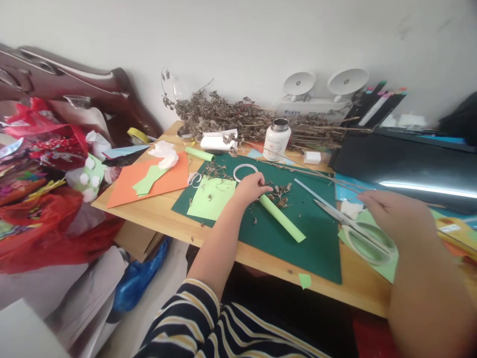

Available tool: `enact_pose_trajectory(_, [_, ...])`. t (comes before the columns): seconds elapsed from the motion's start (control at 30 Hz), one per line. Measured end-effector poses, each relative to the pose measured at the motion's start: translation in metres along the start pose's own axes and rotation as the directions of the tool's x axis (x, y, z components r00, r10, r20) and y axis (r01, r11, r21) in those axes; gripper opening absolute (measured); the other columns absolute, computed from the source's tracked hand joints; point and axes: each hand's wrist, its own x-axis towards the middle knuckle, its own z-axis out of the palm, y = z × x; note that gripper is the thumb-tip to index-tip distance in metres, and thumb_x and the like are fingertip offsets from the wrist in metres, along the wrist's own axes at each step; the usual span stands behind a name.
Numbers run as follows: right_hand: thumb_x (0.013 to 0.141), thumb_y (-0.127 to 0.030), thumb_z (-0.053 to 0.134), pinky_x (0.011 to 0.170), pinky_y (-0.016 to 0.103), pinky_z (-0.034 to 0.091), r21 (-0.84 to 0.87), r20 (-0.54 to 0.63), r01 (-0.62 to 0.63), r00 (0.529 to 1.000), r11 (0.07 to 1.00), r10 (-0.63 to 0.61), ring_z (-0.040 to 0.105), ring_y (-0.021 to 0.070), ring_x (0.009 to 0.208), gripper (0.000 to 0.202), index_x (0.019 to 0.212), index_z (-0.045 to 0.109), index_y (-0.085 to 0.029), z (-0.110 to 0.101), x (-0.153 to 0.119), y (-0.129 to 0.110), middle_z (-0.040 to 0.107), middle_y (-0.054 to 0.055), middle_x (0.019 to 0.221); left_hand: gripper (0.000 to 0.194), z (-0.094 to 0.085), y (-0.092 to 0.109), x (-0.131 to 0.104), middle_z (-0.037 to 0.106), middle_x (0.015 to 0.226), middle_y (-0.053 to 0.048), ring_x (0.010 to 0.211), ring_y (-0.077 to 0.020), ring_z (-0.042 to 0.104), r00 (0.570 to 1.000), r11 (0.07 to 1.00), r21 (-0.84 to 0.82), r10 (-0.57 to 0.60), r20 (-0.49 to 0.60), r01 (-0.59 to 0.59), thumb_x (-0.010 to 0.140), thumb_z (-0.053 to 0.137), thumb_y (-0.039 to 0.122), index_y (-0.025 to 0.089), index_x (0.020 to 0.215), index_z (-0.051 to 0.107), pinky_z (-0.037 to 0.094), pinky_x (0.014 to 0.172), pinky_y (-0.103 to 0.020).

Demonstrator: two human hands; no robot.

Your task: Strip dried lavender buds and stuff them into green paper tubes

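Observation:
My left hand (252, 189) reaches over the green cutting mat (316, 248), its fingers bent down at the upper end of a rolled light-green paper tube (283, 220). What its fingertips hold, if anything, is hidden. Crumbled dry leaves (282, 193) lie beside it, and a white-rimmed tape roll (245, 171) is just behind. Between the thumb and fingers of my right hand (395, 214) is a thin dried stem (320, 174), slanting left across the mat towards the white bottle (278, 139). Scissors (357, 231) with pale handles lie below that hand.
A heap of dried branches (223, 112) lies along the wall, beside a white device with two round discs (299, 83). Orange paper (160, 184) and a light-green sheet (211, 199) are on the left. A black laptop-like object (402, 169) is at right.

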Motion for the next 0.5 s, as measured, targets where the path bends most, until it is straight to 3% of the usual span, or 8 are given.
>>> enact_pose_trajectory(0.13, [0.069, -0.042, 0.037, 0.06, 0.03, 0.041, 0.006, -0.026, -0.006, 1.0, 1.0, 0.006, 0.061, 0.025, 0.084, 0.04, 0.082, 0.068, -0.022, 0.0025, 0.0013, -0.0017, 0.07, 0.007, 0.09, 0.004, -0.0001, 0.0027, 0.0011, 0.06, 0.079, -0.002, 0.074, -0.0136, 0.053, 0.995, 0.996, 0.021, 0.089, 0.044, -0.09, 0.072, 0.056, 0.02, 0.017, 0.072, 0.059, 0.044, 0.069, -0.026])
enact_pose_trajectory(0.3, [0.071, -0.04, 0.04, 0.06, 0.03, 0.04, 0.018, -0.041, 0.005, 0.999, 1.0, -0.004, 0.061, 0.0265, 0.085, 0.036, 0.082, 0.068, -0.02, -0.0007, -0.0011, -0.0043, 0.07, 0.009, 0.089, 0.019, 0.0012, 0.0041, 0.0006, 0.061, 0.095, -0.006, 0.09, -0.0174, 0.055, 0.978, 0.98, 0.009, 0.195, 0.072, -0.197, 0.076, 0.05, 0.018, 0.018, 0.088, 0.064, 0.042, 0.085, -0.03])
enact_pose_trajectory(0.4, [0.077, -0.038, 0.04, 0.065, 0.028, 0.04, 0.051, -0.041, 0.083, 0.996, 0.995, -0.081, 0.059, 0.0247, 0.087, 0.034, 0.085, 0.067, -0.018, -0.0035, -0.0036, -0.0048, 0.069, 0.011, 0.092, 0.026, 0.0033, 0.0044, -0.0004, 0.058, 0.094, -0.005, 0.082, -0.017, 0.053, 0.988, 0.988, -0.021, 0.155, 0.008, -0.155, 0.072, 0.059, 0.025, 0.018, 0.098, 0.058, 0.042, 0.078, -0.031])
enact_pose_trajectory(0.5, [0.079, -0.035, 0.041, 0.062, 0.028, 0.037, 0.041, -0.035, 0.081, 0.996, 0.996, -0.079, 0.058, 0.0237, 0.084, 0.031, 0.084, 0.067, -0.018, -0.003, -0.0034, -0.0048, 0.069, 0.011, 0.088, 0.039, 0.0046, 0.0055, -0.0008, 0.053, 0.089, -0.004, 0.081, -0.0165, 0.049, 0.985, 0.993, -0.016, 0.113, -0.13, -0.116, 0.061, 0.072, 0.028, 0.017, 0.092, 0.051, 0.04, 0.075, -0.03])
